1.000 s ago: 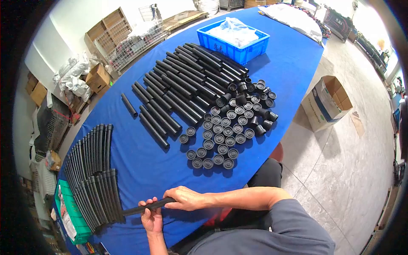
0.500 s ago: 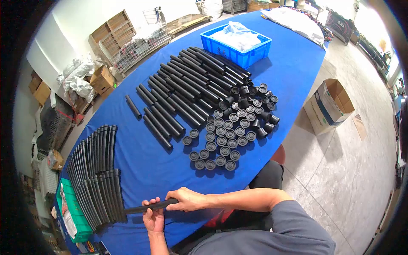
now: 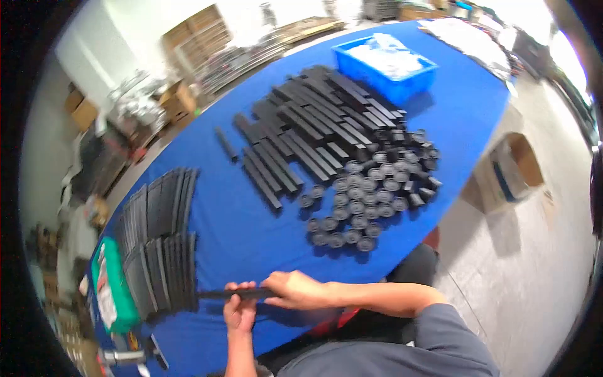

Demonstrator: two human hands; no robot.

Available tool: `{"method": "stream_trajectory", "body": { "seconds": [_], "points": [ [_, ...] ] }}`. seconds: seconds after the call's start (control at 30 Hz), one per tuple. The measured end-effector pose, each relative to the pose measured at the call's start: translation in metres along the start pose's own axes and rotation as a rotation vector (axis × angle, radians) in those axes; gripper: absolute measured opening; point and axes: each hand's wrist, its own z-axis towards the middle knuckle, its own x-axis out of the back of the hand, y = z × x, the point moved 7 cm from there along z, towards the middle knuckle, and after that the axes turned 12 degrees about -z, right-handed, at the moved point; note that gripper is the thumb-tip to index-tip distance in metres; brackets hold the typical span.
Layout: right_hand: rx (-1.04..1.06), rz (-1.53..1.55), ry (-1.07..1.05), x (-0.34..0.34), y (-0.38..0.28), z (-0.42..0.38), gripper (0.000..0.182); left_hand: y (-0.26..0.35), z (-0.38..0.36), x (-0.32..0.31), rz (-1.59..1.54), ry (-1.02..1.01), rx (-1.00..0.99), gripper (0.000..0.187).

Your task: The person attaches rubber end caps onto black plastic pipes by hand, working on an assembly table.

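Close to my body, a black tube point(image 3: 212, 294) lies across both hands, its thin left end pointing at the finished-looking rows of black tubes point(image 3: 164, 267). My left hand point(image 3: 240, 309) pinches the tube near its middle, thumb below and fingers above. Around the right end, my right hand point(image 3: 295, 290) is closed, hiding that end. Further up the blue-covered table point(image 3: 251, 239) are a pile of loose black tubes point(image 3: 301, 129) and, beside it, many round black end caps point(image 3: 357, 206). Motion blurs the view.
A blue crate point(image 3: 402, 85) with white plastic bags stands at the far end of the table. At the left edge is a green bin point(image 3: 125, 308). An open cardboard box point(image 3: 510, 173) stands on the floor to the right.
The whole view has shifted, so table objects appear further right. Both hands still grip the tube, which looks more level now.
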Motion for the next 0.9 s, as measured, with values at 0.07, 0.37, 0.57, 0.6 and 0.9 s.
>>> {"method": "stream_trajectory", "body": {
  "seconds": [0.07, 0.37, 0.57, 0.6, 0.9],
  "points": [
    [-0.315, 0.282, -0.281, 0.015, -0.001, 0.006, 0.036, -0.001, -0.001, -0.001, 0.005, 0.017, 0.001, 0.032],
    [-0.296, 0.177, -0.195, 0.008, 0.008, 0.009, 0.033, -0.006, 0.001, -0.003, -0.033, 0.023, 0.070, 0.032],
    [0.039, -0.146, 0.065, 0.018, -0.012, 0.007, 0.028, -0.010, 0.002, -0.011, -0.076, -0.004, 0.096, 0.028],
    [0.070, -0.196, 0.069, 0.018, -0.014, 0.007, 0.029, -0.009, 0.002, -0.010, -0.105, -0.040, 0.102, 0.026],
    [-0.077, 0.022, -0.012, 0.012, 0.000, 0.008, 0.031, -0.009, 0.003, -0.012, -0.103, -0.007, 0.097, 0.024]
  ]
}}
